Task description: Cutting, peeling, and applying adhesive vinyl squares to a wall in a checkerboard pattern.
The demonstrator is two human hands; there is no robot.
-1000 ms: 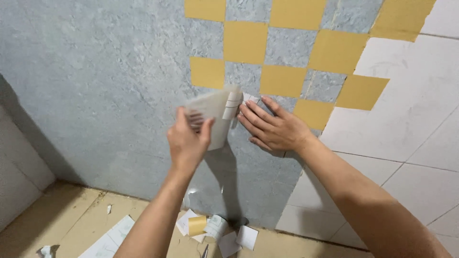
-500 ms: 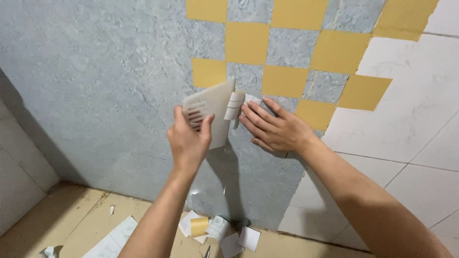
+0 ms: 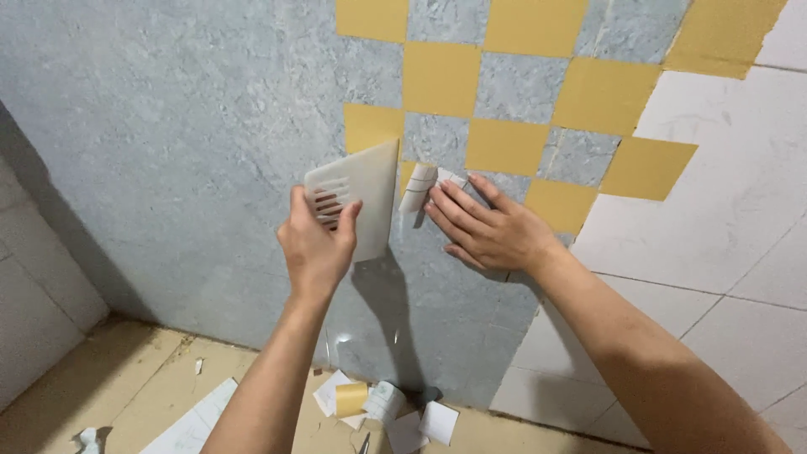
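- Both hands sit slightly lower and further right on the wall than a second ago; the scraper's top corner now reaches the lowest yellow square on the left, and the hands are a bit further apart.
- Left hand point(image 3: 315, 244): fingers closed around the ribbed grip of a flat off-white plastic scraper point(image 3: 363, 195), thumb on the near face, blade pointing up and right, held against the wall.
- Right hand point(image 3: 487, 231): fingers spread and pressed flat on the grey marble-pattern film point(image 3: 168, 126), nothing gripped. Fingertips touch a curled strip of white backing paper point(image 3: 418, 187) peeling off just right of the scraper.
- Backing paper sits between the two hands, top edge against a yellow square; scraper and strip are close but not touching.
- Film covers the left and centre of the wall down to near the floor. Upper right is a checker of yellow squares point(image 3: 441, 77) alternating with grey film patches.
- White wall tiles point(image 3: 740, 219) are exposed at right, below and beside the checker; more white tiles on the side wall at far left.
- Floor point(image 3: 109, 387) is tan, with paper scraps point(image 3: 395, 408) lying right under the hands at the wall base: white pieces, one yellow piece, a small roll.
- Scraper casts a dark shadow down the film below it.
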